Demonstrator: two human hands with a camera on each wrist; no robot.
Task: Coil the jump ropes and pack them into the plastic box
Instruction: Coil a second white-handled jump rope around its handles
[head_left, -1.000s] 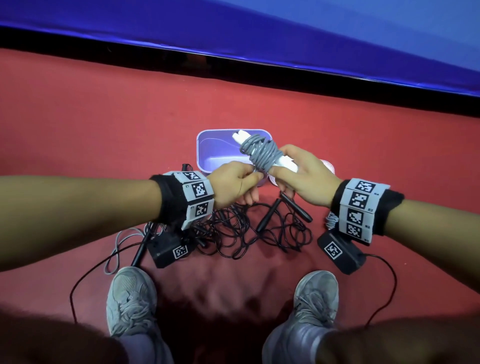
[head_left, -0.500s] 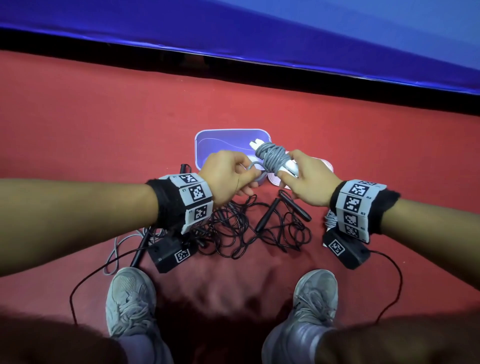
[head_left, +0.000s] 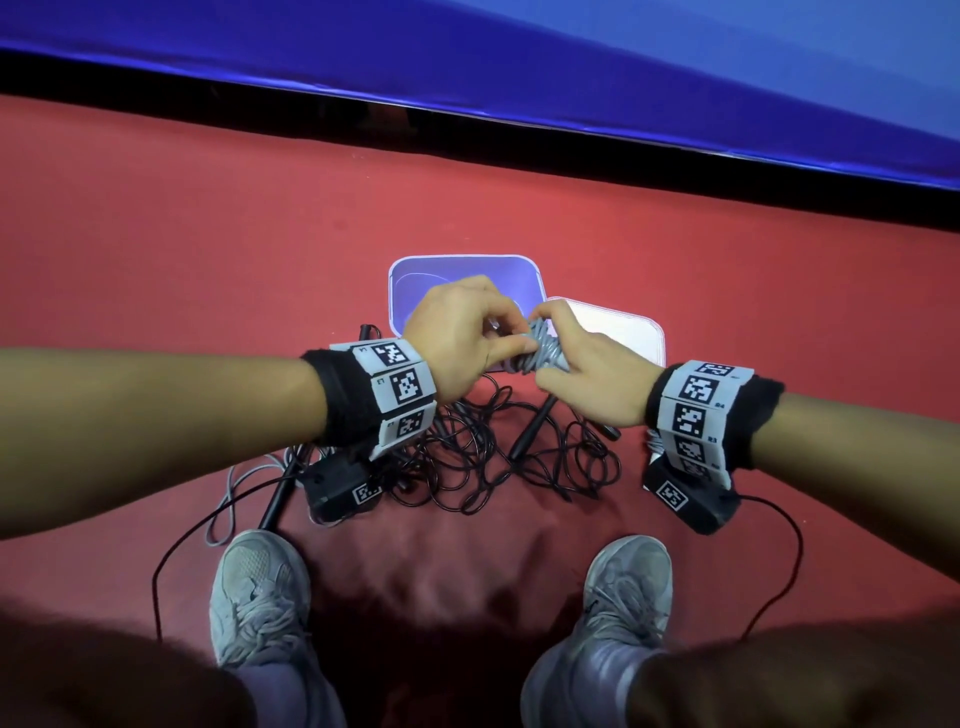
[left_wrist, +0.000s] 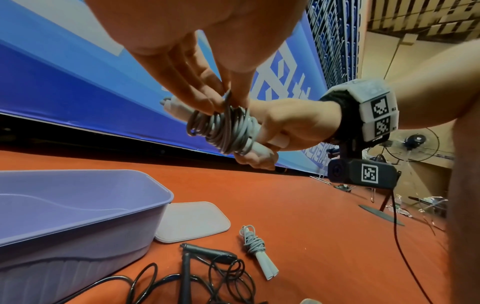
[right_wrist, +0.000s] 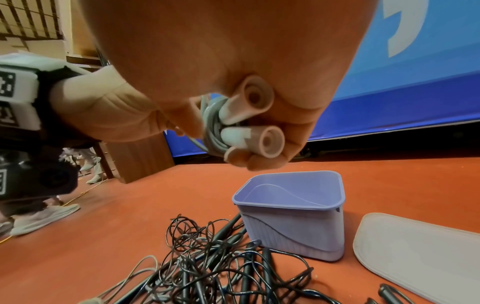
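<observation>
A grey jump rope (head_left: 540, 353) is coiled round its two white handles (right_wrist: 249, 115). My right hand (head_left: 582, 374) grips the handles and the coil from the right. The fingers (left_wrist: 207, 96) of my left hand (head_left: 467, 332) pinch a strand on top of the coil (left_wrist: 223, 129). The bundle hangs above the floor, over the near right corner of the purple plastic box (head_left: 462, 258). The box (right_wrist: 291, 230) stands open with nothing in it. A tangle of black jump ropes (head_left: 493, 457) lies on the red floor below my hands.
The box's pale lid (head_left: 623, 332) lies flat to the right of the box. A second coiled grey rope (left_wrist: 254, 242) lies on the floor at the right. A loose grey rope (head_left: 228, 483) trails at the left. My shoes (head_left: 254, 587) stand near. A blue barrier (head_left: 519, 78) runs behind.
Both hands have brought the grey bundle down and nearer to me, off the box's middle. My left hand has moved from below the coil to pinch it from above.
</observation>
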